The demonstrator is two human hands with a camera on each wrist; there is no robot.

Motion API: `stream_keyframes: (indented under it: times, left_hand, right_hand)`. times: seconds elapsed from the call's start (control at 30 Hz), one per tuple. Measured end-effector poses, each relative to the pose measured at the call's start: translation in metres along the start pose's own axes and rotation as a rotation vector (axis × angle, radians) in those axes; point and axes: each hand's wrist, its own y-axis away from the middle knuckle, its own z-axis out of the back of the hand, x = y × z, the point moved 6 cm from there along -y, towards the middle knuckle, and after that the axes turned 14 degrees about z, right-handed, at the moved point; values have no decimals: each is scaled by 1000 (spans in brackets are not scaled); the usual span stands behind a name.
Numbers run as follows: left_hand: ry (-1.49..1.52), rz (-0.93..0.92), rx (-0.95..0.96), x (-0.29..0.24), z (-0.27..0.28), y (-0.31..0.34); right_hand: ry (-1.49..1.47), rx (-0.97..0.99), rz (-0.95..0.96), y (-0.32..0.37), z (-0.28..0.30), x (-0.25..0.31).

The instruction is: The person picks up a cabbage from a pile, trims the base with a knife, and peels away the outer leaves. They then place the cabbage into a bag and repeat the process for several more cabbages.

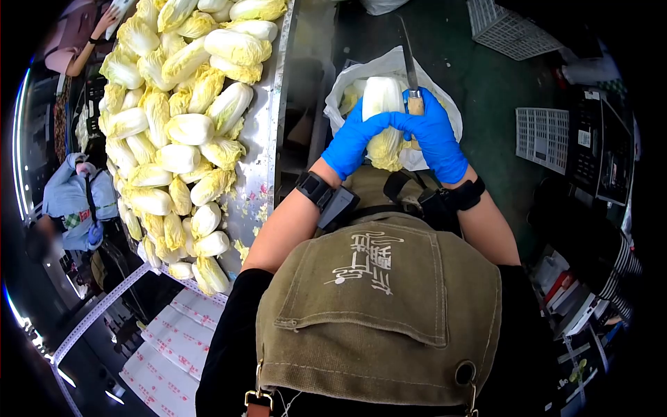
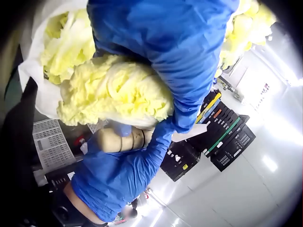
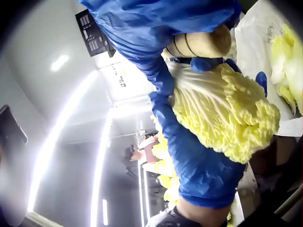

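A napa cabbage [image 1: 383,95], white at the base with a yellow frilly leaf end [image 2: 118,92], is held over an open white plastic bag [image 1: 448,111]. My left hand [image 1: 353,139], in a blue glove, grips it from the left side, with the thumb across its front. In my right hand [image 1: 439,135], also blue-gloved, is a knife [image 1: 408,61] whose round wooden handle [image 3: 203,45] lies alongside the cabbage. The long blade points away from me. The right thumb also rests on the cabbage, meeting the left thumb. Loose yellow leaves [image 3: 289,61] lie in the bag.
A metal table [image 1: 260,163] on the left carries a large heap of napa cabbages [image 1: 180,128]. White crates [image 1: 542,139] stand on the floor to the right. Printed white boxes [image 1: 170,354] are stacked at lower left. Another person [image 1: 80,198] is across the table.
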Motion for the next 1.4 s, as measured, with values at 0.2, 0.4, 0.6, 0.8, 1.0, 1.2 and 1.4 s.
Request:
stream_keyframes:
  times: [0.2, 0.4, 0.6, 0.8, 1.0, 1.2, 1.4]
  left_hand:
    - [-124, 148, 24, -6, 16, 11]
    - [48, 356, 45, 10, 32, 15]
    - [348, 296, 23, -1, 60, 31]
    - [453, 109, 96, -7, 30, 20]
    - [333, 71, 48, 2, 9, 7]
    - [143, 23, -29, -3, 8, 13]
    - [265, 91, 30, 9, 16, 14]
  right_hand:
    - [-179, 92, -140, -2, 17, -7]
    - [62, 188, -120, -9, 46, -22]
    - [105, 163, -70, -12, 60, -7]
    - [119, 1, -73, 0, 22, -6]
    - [-15, 87, 8, 3, -13, 14]
    - [-83, 96, -44, 6, -4, -5]
    - [-48, 84, 4, 11, -8, 2]
